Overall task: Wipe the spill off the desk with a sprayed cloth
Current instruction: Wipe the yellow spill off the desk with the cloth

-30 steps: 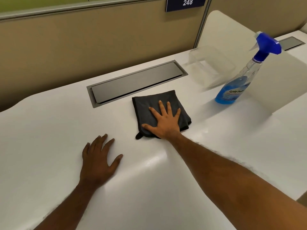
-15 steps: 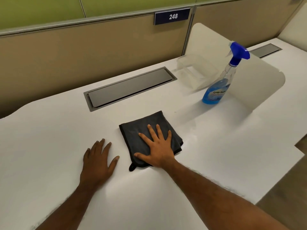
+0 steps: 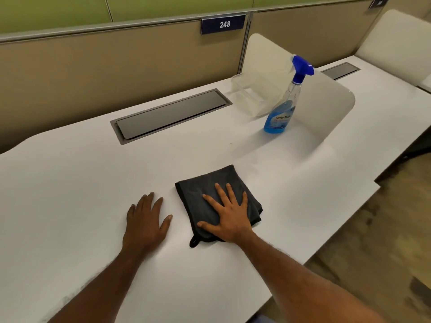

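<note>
A folded dark grey cloth [image 3: 200, 192] lies on the white desk [image 3: 81, 183] near its front edge. My right hand [image 3: 229, 217] presses flat on the cloth's near right part, fingers spread, palm down. My left hand [image 3: 147, 220] rests flat on the bare desk just left of the cloth, apart from it. A clear spray bottle [image 3: 282, 113] with blue liquid and a blue trigger stands upright at the back right, untouched. I cannot make out any spill on the desk surface.
A grey cable flap [image 3: 170, 115] is set into the desk behind the cloth. A clear plastic tray [image 3: 254, 94] and a white curved divider [image 3: 326, 99] stand at the back right. The desk's edge drops to the floor on the right [image 3: 326, 241].
My right hand has dragged the cloth from near the cable flap toward me, down to the front of the desk. My left hand has stayed flat in place.
</note>
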The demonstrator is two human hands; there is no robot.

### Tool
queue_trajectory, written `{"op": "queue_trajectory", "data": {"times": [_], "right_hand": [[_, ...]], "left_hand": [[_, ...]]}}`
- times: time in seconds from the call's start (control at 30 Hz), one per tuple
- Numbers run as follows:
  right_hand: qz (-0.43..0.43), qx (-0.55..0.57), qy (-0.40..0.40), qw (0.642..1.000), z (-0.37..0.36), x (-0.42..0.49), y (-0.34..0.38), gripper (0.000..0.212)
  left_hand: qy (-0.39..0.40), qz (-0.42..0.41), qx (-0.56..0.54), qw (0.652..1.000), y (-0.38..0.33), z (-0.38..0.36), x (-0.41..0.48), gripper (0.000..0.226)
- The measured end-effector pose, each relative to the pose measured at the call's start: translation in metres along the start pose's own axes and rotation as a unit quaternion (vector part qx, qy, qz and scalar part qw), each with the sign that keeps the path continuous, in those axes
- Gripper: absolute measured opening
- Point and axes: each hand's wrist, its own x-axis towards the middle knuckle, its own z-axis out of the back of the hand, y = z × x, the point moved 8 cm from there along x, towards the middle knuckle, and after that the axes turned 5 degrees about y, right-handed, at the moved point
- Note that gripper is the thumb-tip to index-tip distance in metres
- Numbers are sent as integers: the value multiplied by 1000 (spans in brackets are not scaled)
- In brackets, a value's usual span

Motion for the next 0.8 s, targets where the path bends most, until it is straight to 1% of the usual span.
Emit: {"op": "queue_trajectory", "data": {"times": [0.13,0.23,0.3,0.37,0.4,0.47,0.5,0.57,0.67,0.8], "right_hand": [[-20,2,4,1000,1,-4,-9,88],[-36,-1,15,999,5,-1,-19,93],[-25,3,33,999,8,2,-20,98],[-11,37,40,998,16,3,-22,101],[-11,64,23,998,24,3,-27,97],[-26,121,-42,991,45,2,-45,80],[-39,140,-70,987,54,2,-58,72],[-71,155,-95,981,65,4,-84,60],[-114,165,-82,976,71,9,-115,54],[-159,210,-27,964,66,13,-135,62]], "left_hand": [[6,-12,-5,1000,-12,-1,-9,79],[-9,-30,-8,999,-28,1,-16,77],[-42,-44,-33,998,-40,6,-17,66],[-70,-43,-70,994,-52,10,-14,49],[-77,-34,-100,991,-57,11,-12,42],[-80,-5,-174,981,-68,10,-6,34],[-73,13,-203,976,-72,9,-3,35],[-60,44,-237,969,-80,5,5,41],[-51,100,-268,957,-85,4,12,46],[-37,172,-287,942,-81,0,16,50]]}}
